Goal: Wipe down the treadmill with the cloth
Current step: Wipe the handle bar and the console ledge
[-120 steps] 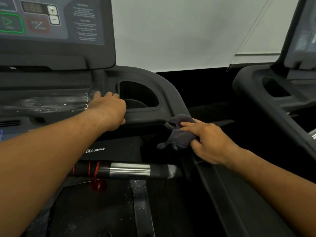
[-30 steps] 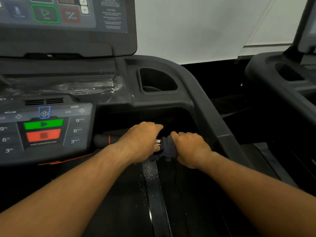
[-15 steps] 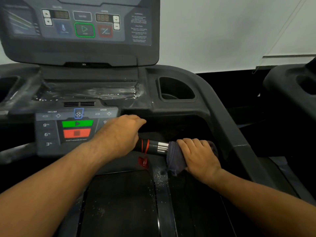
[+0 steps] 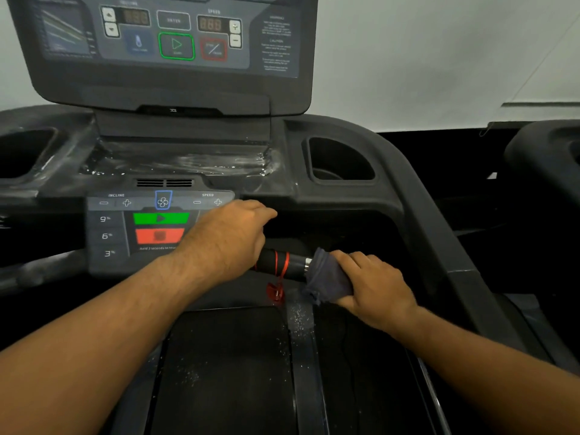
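Pale wall (image 4: 439,58) fills the upper right of the frame behind the treadmill (image 4: 408,215). Its short handlebar (image 4: 295,265) runs left to right across the middle of the frame, dipping slightly rightward. The dark cloth (image 4: 329,277) is wrapped over its right part, clamped there by the curled fingers of the right hand (image 4: 376,287). Bare bar lies left of the cloth, so the wipe probably travels leftward along that axis toward the left hand (image 4: 229,240), which covers the bar's other end; whether its fingers grip I cannot tell. The lower panel (image 4: 110,233) reads INCLINE, SPEED, 9%, 6%, 3%.
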The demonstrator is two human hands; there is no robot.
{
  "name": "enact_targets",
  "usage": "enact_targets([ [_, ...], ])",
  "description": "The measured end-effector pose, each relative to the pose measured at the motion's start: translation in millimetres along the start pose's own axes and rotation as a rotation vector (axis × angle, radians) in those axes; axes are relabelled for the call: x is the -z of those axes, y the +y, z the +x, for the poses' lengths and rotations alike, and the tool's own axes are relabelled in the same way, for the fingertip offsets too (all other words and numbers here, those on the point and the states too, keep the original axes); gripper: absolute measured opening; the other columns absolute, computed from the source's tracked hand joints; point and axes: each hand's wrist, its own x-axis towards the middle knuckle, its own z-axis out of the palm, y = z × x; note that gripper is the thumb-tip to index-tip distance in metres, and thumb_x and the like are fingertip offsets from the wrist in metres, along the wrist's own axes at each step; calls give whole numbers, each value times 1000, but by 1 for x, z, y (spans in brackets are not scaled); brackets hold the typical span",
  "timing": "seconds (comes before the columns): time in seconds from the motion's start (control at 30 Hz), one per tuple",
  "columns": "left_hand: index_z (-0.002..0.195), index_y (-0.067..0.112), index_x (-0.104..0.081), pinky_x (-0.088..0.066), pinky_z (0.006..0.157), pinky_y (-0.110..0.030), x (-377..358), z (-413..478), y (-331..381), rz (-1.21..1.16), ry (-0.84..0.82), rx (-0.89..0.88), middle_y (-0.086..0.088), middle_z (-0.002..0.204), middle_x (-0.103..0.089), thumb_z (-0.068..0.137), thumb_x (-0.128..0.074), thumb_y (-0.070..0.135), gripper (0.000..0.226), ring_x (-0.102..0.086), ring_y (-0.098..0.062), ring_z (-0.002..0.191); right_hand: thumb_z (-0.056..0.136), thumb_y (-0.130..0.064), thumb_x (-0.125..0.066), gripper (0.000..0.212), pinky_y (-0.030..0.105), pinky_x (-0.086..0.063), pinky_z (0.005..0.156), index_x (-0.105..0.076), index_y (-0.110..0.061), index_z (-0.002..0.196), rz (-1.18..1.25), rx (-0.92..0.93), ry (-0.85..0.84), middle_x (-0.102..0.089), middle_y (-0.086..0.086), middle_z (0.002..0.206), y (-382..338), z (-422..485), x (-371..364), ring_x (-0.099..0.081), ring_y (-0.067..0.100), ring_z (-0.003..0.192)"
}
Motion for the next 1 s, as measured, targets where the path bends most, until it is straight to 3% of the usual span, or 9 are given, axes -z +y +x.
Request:
enact_targets([
  [0.13, 134, 19, -56, -46, 97, -38, 3, -5, -5, -40, 23, 1, 3, 130, -60, 94, -48, 12, 41, -55, -19, 118, 67, -59, -76, 88, 40, -55, 68, -39, -17, 135, -85, 85, 188, -64, 9, 111, -22, 8, -16, -65, 26, 85],
  [0.27, 128, 14, -62, -50, 92, -44, 5, -4, -16, -80, 80, 11, -3, 123, -66, 89, -52, 9, 40, -61, -27, 112, 82, -66, -56, 75, 38, -52, 83, -32, -26, 141, 19, 137, 52, -56, 0, 127, -38, 30, 1, -60, 20, 102],
  [0.37, 127, 14, -63, -49, 95, -44, 13, -5, -23, -123, 135, 30, -2, 124, -66, 90, -50, 11, 39, -61, -24, 113, 82, -79, -32, 67, 38, -50, 87, -41, -34, 131, 201, 133, -42, -59, -7, 122, -56, 47, 18, -60, 16, 102],
  [0.47, 129, 16, -62, -47, 98, -41, 21, -9, -28, -138, 153, 57, -1, 127, -64, 92, -47, 12, 41, -59, -21, 117, 85, -78, -27, 70, 43, -49, 90, -37, -34, 139, 293, 149, -47, -55, -6, 129, -89, 63, 24, -59, 21, 107],
  [0.6, 132, 18, -59, -46, 100, -40, 26, -16, -34, -125, 138, 78, 1, 130, -62, 93, -44, 14, 42, -57, -18, 120, 88, -75, -26, 69, 42, -50, 81, -39, -26, 136, 174, 153, -14, -57, 2, 119, -122, 76, 26, -61, 24, 98],
  [0.73, 130, 17, -62, -47, 97, -42, 22, -19, -31, -140, 148, 86, -1, 127, -65, 90, -42, 19, 45, -59, -22, 116, 94, -56, -43, 56, 40, -49, 78, -41, -21, 138, 45, 207, 146, -58, 5, 120, -121, 69, 12, -59, 25, 99],
  [0.83, 129, 19, -62, -48, 97, -42, 15, -15, -21, -151, 117, 66, -1, 127, -65, 86, -37, 27, 50, -59, -22, 117, 82, -37, -65, 69, 40, -52, 76, -40, -18, 143, 24, 327, 256, -57, 7, 127, -111, 61, -4, -59, 26, 96],
  [0.93, 131, 21, -60, -46, 99, -41, 5, -10, -12, -150, 70, 51, 2, 129, -63, 93, -44, 22, 41, -58, -20, 118, 74, -27, -71, 81, 38, -50, 87, -34, -23, 147, 95, 419, 246, -49, 5, 143, -91, 55, -8, -56, 24, 110],
  [1.0, 131, 21, -60, -45, 99, -40, -1, -9, -9, -145, 65, 45, 3, 131, -62, 94, -46, 21, 40, -57, -19, 119, 80, -34, -70, 79, 38, -49, 97, -32, -26, 149, 225, 345, 190, -45, 0, 148, -73, 48, -3, -52, 22, 124],
])
